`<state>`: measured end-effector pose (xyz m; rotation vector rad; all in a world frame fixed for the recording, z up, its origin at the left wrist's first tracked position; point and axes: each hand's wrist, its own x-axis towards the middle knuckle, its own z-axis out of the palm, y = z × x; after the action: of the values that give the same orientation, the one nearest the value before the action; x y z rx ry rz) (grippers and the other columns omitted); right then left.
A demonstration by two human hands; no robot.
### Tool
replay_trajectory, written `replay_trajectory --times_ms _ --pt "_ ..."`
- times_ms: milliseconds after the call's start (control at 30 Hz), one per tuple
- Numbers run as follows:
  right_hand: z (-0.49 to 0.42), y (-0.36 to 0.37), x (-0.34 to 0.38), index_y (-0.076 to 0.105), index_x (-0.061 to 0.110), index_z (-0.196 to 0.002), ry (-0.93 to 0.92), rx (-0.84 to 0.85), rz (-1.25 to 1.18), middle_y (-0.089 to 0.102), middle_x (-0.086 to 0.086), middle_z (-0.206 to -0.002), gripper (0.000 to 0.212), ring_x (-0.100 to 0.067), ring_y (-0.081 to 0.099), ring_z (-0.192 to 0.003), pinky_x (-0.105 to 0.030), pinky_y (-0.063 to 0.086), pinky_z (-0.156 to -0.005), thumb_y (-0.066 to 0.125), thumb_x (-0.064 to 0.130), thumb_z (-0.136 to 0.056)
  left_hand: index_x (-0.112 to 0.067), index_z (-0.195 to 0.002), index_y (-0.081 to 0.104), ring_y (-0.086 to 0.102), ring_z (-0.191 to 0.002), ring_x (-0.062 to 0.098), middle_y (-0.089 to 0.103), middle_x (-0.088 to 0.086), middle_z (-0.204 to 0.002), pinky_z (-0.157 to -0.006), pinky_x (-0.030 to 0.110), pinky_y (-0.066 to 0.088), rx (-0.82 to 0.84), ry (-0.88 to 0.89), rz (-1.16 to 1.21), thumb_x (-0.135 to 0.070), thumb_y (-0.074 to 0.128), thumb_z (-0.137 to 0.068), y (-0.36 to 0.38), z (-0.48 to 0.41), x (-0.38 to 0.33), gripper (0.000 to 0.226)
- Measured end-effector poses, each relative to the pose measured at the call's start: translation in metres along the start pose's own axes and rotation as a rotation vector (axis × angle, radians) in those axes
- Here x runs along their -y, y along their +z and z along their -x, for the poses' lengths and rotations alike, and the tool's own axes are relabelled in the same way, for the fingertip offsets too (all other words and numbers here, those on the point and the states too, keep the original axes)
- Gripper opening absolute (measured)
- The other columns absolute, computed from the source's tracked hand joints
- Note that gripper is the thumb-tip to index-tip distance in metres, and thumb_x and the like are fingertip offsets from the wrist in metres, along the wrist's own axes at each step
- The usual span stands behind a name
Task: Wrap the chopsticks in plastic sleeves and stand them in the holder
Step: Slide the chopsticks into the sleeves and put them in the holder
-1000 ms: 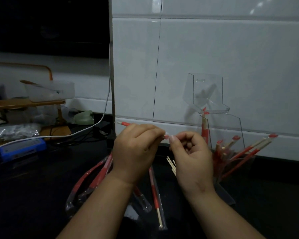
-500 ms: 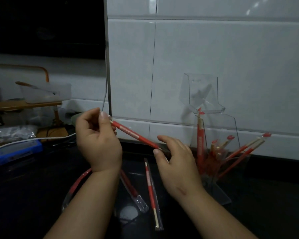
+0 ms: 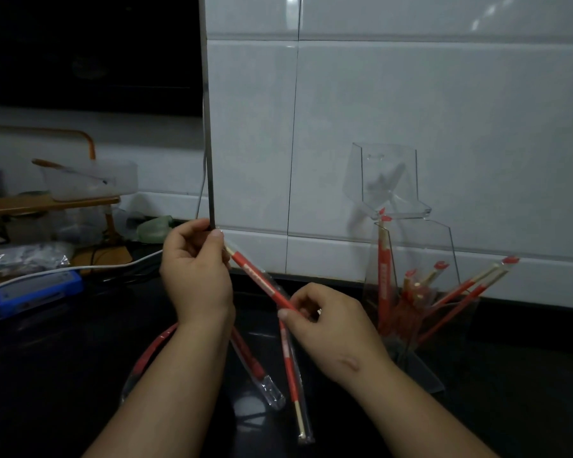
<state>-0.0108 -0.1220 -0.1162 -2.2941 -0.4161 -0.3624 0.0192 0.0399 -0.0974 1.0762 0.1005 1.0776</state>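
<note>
Both hands hold one sleeved chopstick (image 3: 262, 281) slantwise above the dark counter (image 3: 63, 375). The left hand (image 3: 197, 276) pinches its upper end, the right hand (image 3: 331, 325) its lower end. The clear holder (image 3: 444, 246), with wrapped pairs inside, stands just right; more sleeves (image 3: 293, 375) lie below.

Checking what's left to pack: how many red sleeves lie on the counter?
3: a curved sleeve left of the left forearm; a second sleeve between the forearms; a third sleeve just right of it. Arms may hide more.
</note>
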Motion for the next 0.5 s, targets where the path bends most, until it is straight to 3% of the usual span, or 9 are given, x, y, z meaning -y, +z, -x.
replay_trajectory --times_ms 167,367,500 --pt "-0.0002 -0.0003 0.0005 0.067 0.031 -0.086 -0.024 0.047 -0.014 0.065 0.011 -0.08 0.011 -0.001 0.06 -0.075 -0.023 0.051 -0.072 0.063 0.041 -0.09 -0.021 -0.095 0.062 0.051 -0.052 0.007 0.058 0.004 -0.075 -0.045 0.019 0.043 0.03 -0.06 0.051 0.001 0.058 -0.093 0.0019 0.0027 -0.0017 0.023" --pt "0.0002 0.0025 -0.0022 0.064 0.036 -0.084 -0.025 0.074 -0.031 0.062 0.012 -0.077 0.012 -0.004 0.059 -0.072 -0.026 0.053 -0.069 0.065 0.048 -0.084 -0.025 -0.103 0.06 0.054 -0.056 0.005 0.057 -0.005 -0.066 -0.051 0.018 0.048 0.069 -0.071 0.064 0.002 0.06 -0.092 0.0005 0.0042 -0.0035 0.03" --pt "-0.0011 0.0034 -0.001 0.063 0.034 -0.09 -0.006 0.068 -0.035 0.06 0.009 -0.073 0.007 -0.004 0.057 -0.066 -0.024 0.051 -0.065 0.065 0.041 -0.088 -0.028 -0.111 0.059 0.062 -0.066 0.007 0.064 0.0 -0.086 -0.058 0.019 0.052 0.117 -0.081 -0.005 -0.007 0.062 -0.095 0.0014 0.0067 -0.0007 0.026"
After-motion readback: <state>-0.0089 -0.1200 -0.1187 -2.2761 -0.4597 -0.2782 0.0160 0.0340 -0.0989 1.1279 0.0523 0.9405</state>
